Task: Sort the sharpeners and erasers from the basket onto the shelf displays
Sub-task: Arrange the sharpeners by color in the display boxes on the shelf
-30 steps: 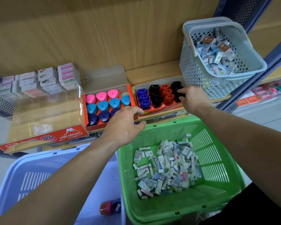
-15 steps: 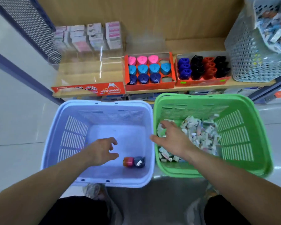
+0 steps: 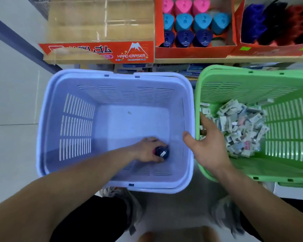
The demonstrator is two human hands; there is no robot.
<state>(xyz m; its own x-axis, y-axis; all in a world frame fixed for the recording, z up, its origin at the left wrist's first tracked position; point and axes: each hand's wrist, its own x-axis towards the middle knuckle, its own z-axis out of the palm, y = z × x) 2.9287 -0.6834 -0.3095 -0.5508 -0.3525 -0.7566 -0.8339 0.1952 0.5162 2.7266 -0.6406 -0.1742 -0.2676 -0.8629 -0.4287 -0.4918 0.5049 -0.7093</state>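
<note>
— Where are the sharpeners (image 3: 162,152)?
— Near the front right corner of the lilac basket (image 3: 49,130), with the left hand (image 3: 148,151) closed around them.
— And the right hand (image 3: 207,144)?
— Fingers spread, empty, over the green basket's (image 3: 287,95) left rim beside the erasers (image 3: 241,126).

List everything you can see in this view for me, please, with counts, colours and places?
Lilac basket: one, floor, left.
Green basket: one, floor, right.
Boxed erasers: a heap, mostly white, in green basket.
Sharpener: dark blue, pink beside it, in lilac basket.
Triangular sharpeners: three pink, four light blue, three navy, orange tray.
Blurred sharpeners: purple, black, red, right tray.
Hard Eraser box: one, orange, shelf left.
Left hand: on sharpener.
Right hand: open, over basket rims.
</note>
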